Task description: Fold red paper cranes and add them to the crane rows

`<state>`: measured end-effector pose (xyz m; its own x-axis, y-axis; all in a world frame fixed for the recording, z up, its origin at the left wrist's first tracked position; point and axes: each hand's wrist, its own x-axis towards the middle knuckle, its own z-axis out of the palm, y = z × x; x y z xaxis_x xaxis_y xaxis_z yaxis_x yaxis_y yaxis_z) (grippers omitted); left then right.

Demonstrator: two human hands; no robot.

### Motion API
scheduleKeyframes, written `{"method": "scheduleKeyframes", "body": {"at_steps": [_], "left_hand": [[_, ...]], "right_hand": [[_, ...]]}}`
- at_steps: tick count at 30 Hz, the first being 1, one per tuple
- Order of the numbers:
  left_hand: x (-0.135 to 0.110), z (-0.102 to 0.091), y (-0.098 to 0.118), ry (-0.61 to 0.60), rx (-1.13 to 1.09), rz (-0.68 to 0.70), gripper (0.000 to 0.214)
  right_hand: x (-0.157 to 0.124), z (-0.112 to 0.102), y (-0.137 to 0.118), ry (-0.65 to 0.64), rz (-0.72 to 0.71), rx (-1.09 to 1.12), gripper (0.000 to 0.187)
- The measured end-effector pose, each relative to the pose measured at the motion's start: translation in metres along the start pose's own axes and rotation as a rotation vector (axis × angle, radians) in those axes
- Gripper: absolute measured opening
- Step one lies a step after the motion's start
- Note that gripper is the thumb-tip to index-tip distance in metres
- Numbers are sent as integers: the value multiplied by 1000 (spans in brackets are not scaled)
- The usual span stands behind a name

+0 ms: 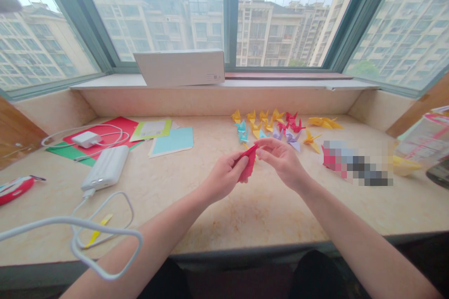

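Observation:
A small piece of folded red paper (250, 162) is raised above the middle of the counter. My left hand (226, 173) grips it from the left, thumb lying across its near face. At the paper's upper right corner, the thumb and forefinger of my right hand (282, 159) pinch together on the edge. Just beyond my hands stand several folded paper cranes in yellow, red, blue and lilac, among them a lilac crane (292, 139) and a yellow crane (311, 140). My fingers hide part of the red paper.
Coloured paper sheets (175, 141) lie at the left, near a white power bank (107, 167), a charger (86, 139) and a looping white cable (105, 273). A red cutter (16, 190) rests at far left. A white box (180, 69) stands on the windowsill. A clear container (426, 138) is at right.

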<state>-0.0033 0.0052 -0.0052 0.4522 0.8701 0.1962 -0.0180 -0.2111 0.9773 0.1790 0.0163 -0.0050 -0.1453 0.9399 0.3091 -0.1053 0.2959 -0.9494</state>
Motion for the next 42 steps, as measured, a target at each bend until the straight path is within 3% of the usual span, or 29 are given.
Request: {"method": "scheduleKeyframes", "body": {"at_steps": [13,17,23,30,33,42], "left_hand": [[-2,2,-2,-10,-20,-53,35],[-3,2,-2,-51,65,-63,39],[-4,2,-4,-101,83,-109,29],[-4,2,-2,-108,41,-110,32],[-2,2,-3,-111,13,-122,35],[0,1,2,19,-117,-46,47]], "right_hand": [[-1,1,2,-11,8,64,24],[1,1,3,34,-26,33,25],[3,1,3,133,-79,21,32],[-1,4,1,8,4,-14,38],[-1,4,4,19,-10,-36,36],[3,2,4,181,-50,-7,33]]}}
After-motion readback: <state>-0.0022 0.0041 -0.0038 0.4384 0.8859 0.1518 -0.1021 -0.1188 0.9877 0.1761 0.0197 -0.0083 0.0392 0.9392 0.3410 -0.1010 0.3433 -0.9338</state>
